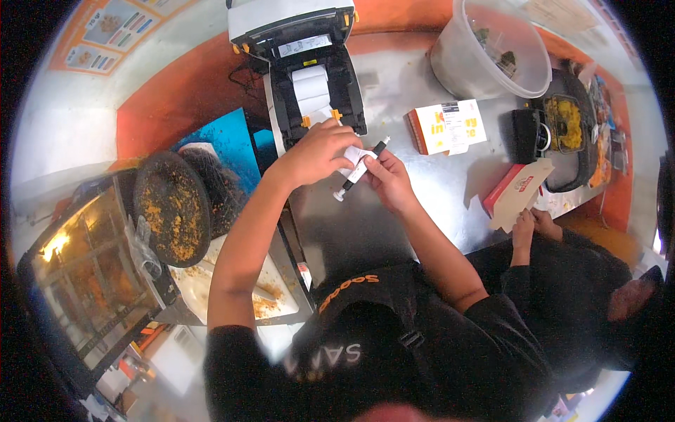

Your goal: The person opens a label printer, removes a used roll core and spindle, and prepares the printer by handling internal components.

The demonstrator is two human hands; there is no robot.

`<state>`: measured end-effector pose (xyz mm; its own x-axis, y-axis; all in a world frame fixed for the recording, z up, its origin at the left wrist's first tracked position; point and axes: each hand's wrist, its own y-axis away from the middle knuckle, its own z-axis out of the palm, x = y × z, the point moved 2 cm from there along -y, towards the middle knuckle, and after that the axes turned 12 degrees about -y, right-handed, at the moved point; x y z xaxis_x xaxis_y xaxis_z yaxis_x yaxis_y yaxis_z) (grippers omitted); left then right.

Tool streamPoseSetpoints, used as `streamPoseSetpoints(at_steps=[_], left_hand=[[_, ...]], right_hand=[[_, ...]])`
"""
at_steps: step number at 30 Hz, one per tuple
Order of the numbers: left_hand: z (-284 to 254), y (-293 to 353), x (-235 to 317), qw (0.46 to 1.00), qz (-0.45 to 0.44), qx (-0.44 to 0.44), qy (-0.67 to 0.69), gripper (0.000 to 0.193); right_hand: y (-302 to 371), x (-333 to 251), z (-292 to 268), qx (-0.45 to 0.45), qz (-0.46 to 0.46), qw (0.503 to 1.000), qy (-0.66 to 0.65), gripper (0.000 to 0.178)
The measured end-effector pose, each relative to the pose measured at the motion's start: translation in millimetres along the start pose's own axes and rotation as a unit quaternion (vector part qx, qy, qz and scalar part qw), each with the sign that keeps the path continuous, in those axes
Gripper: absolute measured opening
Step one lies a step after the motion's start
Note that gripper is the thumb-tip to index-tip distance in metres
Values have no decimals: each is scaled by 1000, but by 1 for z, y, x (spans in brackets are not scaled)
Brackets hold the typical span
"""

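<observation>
A label printer [316, 77] stands with its lid up in front of me, a roll of white label paper [311, 90] inside it. Close to the printer's front edge, my right hand [391, 181] grips a spindle [361, 169], a thin rod with black sections, white end pieces and white paper around its middle. It is tilted, its upper end pointing right. My left hand [318, 153] reaches over from the left, fingers bent and closed on the loose white paper [351, 156] at the spindle. Its fingertips are partly hidden.
On the steel table [422, 211] sit a white-and-yellow box [450, 126] and a clear plastic tub [485, 53]. At right, a co-worker's hands [529, 226] hold a red-and-tan carton [519, 191]. A dark crumb-covered pan [172, 209] and a glass-fronted warmer [91, 267] are left.
</observation>
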<state>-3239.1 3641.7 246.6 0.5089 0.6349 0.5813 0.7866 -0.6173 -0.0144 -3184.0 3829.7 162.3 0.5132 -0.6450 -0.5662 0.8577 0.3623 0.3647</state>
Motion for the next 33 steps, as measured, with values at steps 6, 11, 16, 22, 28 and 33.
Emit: streamPoseSetpoints(at_steps=[6,11,16,22,28,33], left_hand=[[-7,-7,-11,997,-3,-64,-53,26],[-10,-7,0,999,5,-21,-45,33],[-4,24,6,960,-103,258,34,28],[77,90,5,799,-451,393,60,12],[157,83,12,758,-472,410,185,35],[167,74,28,816,-384,281,329,35]], right_hand=[[4,13,-34,99,-12,994,48,25],[23,14,-40,130,-2,990,45,14],[37,25,-66,170,13,983,63,27],[51,18,-71,213,-8,971,109,20],[41,22,-60,188,-16,976,111,22],[39,23,-41,145,-31,988,48,21]])
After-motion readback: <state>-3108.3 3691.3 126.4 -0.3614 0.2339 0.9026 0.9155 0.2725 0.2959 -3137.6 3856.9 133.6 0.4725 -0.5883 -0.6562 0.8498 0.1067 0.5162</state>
